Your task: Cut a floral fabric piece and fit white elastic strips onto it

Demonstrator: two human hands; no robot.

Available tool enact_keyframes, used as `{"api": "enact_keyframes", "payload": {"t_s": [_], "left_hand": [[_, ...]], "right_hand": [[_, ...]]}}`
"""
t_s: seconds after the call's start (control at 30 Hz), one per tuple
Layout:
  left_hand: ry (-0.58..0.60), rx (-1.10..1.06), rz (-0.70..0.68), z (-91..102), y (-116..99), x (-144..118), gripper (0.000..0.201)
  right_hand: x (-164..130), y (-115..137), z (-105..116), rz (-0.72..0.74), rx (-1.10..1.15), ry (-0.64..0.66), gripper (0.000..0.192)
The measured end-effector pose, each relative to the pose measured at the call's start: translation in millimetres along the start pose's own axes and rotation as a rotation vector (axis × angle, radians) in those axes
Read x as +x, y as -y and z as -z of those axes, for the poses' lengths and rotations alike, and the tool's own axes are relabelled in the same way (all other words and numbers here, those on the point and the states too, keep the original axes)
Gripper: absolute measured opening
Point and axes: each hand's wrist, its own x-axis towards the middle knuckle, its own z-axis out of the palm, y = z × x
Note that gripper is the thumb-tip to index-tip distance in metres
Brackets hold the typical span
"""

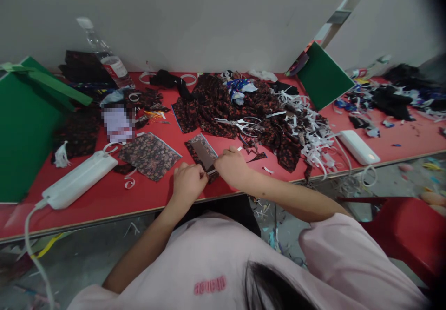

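Note:
Near the front edge of the red table lies a small piece of dark floral fabric (192, 148) with a plain brown rectangle (202, 154) on it. My left hand (191, 180) pinches the fabric's lower left edge, fingers curled. At its right edge my right hand (232, 166) has its fingers bent and pressed onto the fabric; the fingertips are partly hidden. To the left rests a flat floral fabric piece (151, 155). Behind my hands, scissors (242, 125) with pale handles lie on a heap of dark floral fabric (209, 101).
A white power strip (81, 180) with a cable lies at the left. White strip scraps (317, 138) pile up at the right, beside another white device (358, 147). Green panels (324, 75) stand on both sides. A plastic bottle (113, 63) leans by the wall. A red chair (407, 231) is at the right.

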Motion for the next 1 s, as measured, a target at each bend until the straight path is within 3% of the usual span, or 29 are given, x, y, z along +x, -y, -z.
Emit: {"api": "enact_keyframes", "payload": {"t_s": [0.27,0.57,0.67,0.77,0.9,1.0], "left_hand": [[0.048,0.052,-0.017,4.6,-4,4,0.02],[0.346,0.064,0.008,26.0,8,22,0.027],[0.226,0.006,0.01,30.3,7,22,0.022],[0.113,-0.124,-0.132,20.3,-2,22,0.011],[0.13,-0.138,-0.178,-2.7,-14,25,0.015],[0.142,-0.125,-0.174,-9.9,-16,28,0.016]], "right_hand": [[2,1,0,0.004,0.012,0.026,0.02],[3,-3,0,0.046,0.01,0.046,0.018],[2,-2,0,0.041,0.018,0.017,0.019],[2,1,1,0.012,0.027,0.003,0.021],[-6,4,0,-0.045,0.031,0.011,0.024],[-19,3,-7,-0.149,0.017,-0.069,0.024]]}}
